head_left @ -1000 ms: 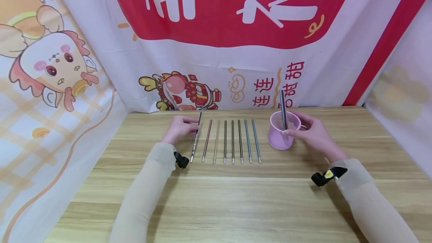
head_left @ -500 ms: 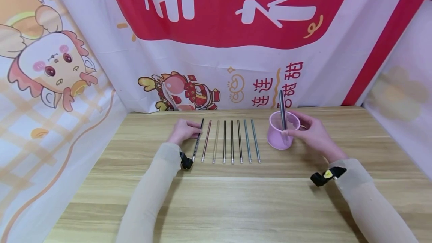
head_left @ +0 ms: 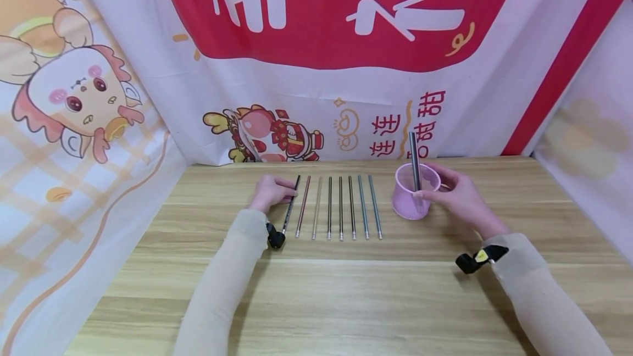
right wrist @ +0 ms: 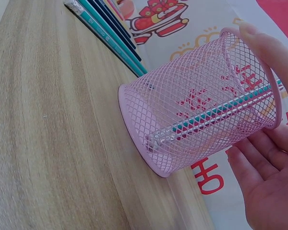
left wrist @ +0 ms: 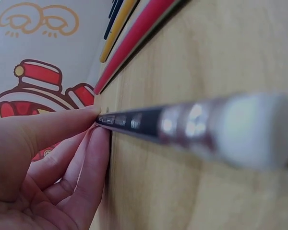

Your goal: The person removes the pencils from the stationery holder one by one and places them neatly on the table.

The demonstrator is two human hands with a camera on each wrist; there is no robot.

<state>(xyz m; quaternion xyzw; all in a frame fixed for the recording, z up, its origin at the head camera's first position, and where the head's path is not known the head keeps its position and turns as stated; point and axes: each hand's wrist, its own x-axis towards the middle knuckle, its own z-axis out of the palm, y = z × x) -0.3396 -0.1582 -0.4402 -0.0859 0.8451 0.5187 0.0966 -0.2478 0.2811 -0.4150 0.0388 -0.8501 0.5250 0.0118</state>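
Note:
My left hand point(head_left: 269, 192) pinches a black pencil point(head_left: 290, 207) between thumb and fingertips at the left end of a row. In the left wrist view, the pencil's white eraser point(left wrist: 254, 129) and metal ferrule point toward the camera, and printed marks show on its black barrel point(left wrist: 134, 120). My right hand point(head_left: 460, 194) grips a pink mesh pen cup point(head_left: 406, 205) by its right side, thumb at the rim. Inside, a few pencils point(right wrist: 221, 113) lean with their eraser ends down; one is green. The cup's base stands on the table.
Right of the black pencil lie a red pencil point(head_left: 303, 207), a yellowish pencil point(head_left: 317, 207), several dark pencils point(head_left: 340, 207) and two blue-green pencils point(head_left: 376, 207), roughly parallel. A printed cloth point(head_left: 316, 87) hangs behind the wooden table point(head_left: 346, 301).
My left hand has moved slightly right and toward me with the black pencil, bringing it closer to the red one. The right hand and pen cup have stayed put.

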